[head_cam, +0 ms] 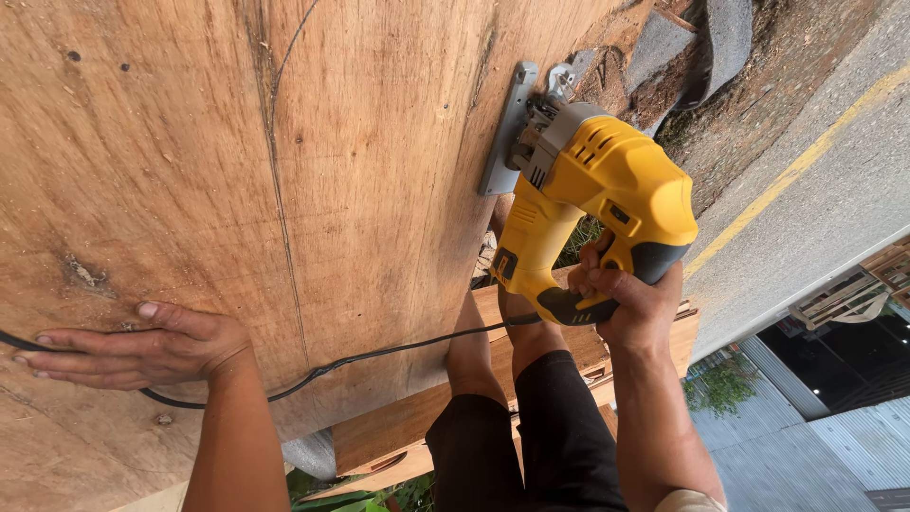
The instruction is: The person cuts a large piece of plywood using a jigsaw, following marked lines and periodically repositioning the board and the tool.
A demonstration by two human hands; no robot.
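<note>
My right hand [626, 294] grips the handle of a yellow electric jigsaw [592, 190]. The saw's grey base plate [505, 128] rests flat on the edge of a large brown wooden slab [284, 142]. My left hand [142, 346] lies flat on the slab with fingers together, pressing on the wood. The saw's black power cord [360, 358] runs from the handle across the slab and passes under my left hand. A thin curved line [275, 161] is drawn along the slab's face.
My legs in black shorts [531, 436] stand beside the slab's edge, over stacked planks [408, 427]. Bare earth and grey blocks [682, 47] lie beyond the saw. A concrete road with a yellow line [806, 161], green plants and metal roofs fill the right side.
</note>
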